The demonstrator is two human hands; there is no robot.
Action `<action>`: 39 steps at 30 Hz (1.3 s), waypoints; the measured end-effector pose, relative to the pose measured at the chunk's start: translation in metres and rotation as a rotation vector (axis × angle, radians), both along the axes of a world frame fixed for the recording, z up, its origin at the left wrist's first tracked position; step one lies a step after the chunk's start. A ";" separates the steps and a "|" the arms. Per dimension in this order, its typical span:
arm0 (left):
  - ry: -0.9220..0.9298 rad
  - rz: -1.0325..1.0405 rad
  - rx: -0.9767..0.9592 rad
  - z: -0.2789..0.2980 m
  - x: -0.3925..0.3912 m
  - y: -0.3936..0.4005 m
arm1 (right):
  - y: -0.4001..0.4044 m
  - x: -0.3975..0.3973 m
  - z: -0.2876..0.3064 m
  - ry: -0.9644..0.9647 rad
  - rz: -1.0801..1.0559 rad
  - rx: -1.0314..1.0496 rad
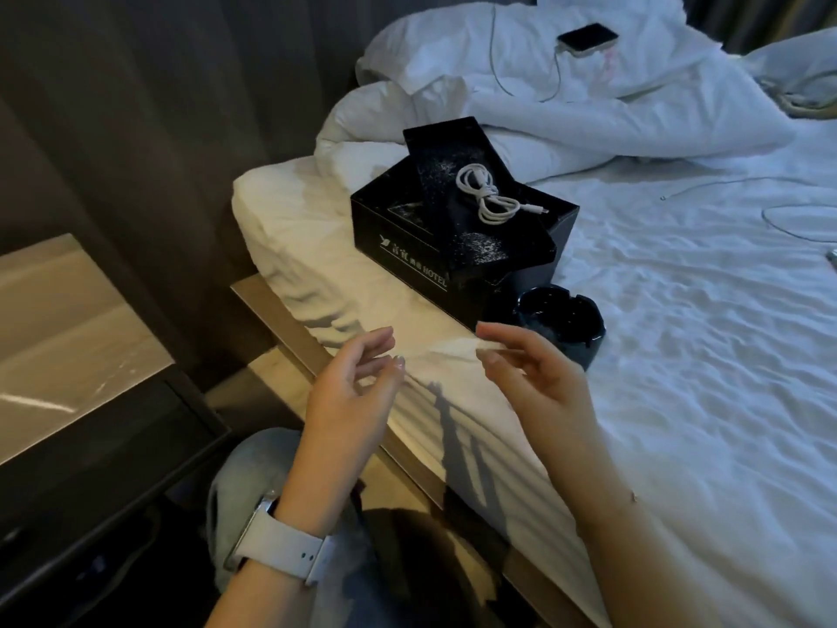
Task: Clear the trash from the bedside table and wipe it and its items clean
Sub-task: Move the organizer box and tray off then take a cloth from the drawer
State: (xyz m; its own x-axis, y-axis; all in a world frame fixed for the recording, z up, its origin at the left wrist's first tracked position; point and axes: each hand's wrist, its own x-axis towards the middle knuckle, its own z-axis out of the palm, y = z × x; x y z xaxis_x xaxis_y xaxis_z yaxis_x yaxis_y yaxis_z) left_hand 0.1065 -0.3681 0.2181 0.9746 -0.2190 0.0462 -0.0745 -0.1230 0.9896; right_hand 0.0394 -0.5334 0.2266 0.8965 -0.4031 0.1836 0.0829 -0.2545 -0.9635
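White tissue (457,346) is being pinched by right hand (530,378); left hand (353,383) is hovering beside it, fingers relaxed, holding nothing. Black ashtray (559,326) is sitting on bed (679,355).

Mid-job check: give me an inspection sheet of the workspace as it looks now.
Surface: bedside table top at left, nothing seen on the part in view.
Job's things: black hotel box on the bed, black tray with whitish specks lying across it; black ashtray beside the box; thin white tissue.
Clutter: phone on the duvet.
Grippers: right hand pinches the tissue; left hand open, holds nothing.
Cables: coiled white cable on the tray; thin cable by the phone.
Surroundings: rumpled white bedding, dark curtain.
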 end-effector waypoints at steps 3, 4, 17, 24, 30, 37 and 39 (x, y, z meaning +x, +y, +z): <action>-0.017 0.076 -0.024 0.000 -0.008 0.046 | 0.036 0.007 0.005 0.057 0.152 0.096; -0.013 0.105 -0.035 0.001 -0.012 0.062 | 0.050 0.009 0.006 0.074 0.203 0.106; -0.032 0.603 -0.021 -0.020 -0.072 0.269 | 0.266 0.048 -0.016 0.027 0.670 -0.023; 0.033 0.803 0.056 -0.061 -0.095 0.348 | 0.363 0.063 -0.061 -0.021 0.887 -0.342; 0.021 0.789 0.414 -0.095 -0.099 0.392 | 0.417 0.087 -0.097 -0.106 0.979 -0.848; -0.041 0.594 0.690 -0.091 -0.082 0.408 | 0.432 0.088 -0.124 -0.112 0.952 -0.926; -0.076 0.629 0.721 -0.092 -0.087 0.406 | 0.431 0.088 -0.126 -0.122 0.945 -0.911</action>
State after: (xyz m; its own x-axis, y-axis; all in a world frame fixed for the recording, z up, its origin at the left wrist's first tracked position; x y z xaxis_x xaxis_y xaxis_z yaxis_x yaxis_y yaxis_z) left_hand 0.0196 0.0381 0.1262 0.9234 0.3424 0.1732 0.1516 -0.7402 0.6551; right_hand 0.1272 -0.1025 0.1008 0.7211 0.6756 0.1535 0.6592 -0.6008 -0.4522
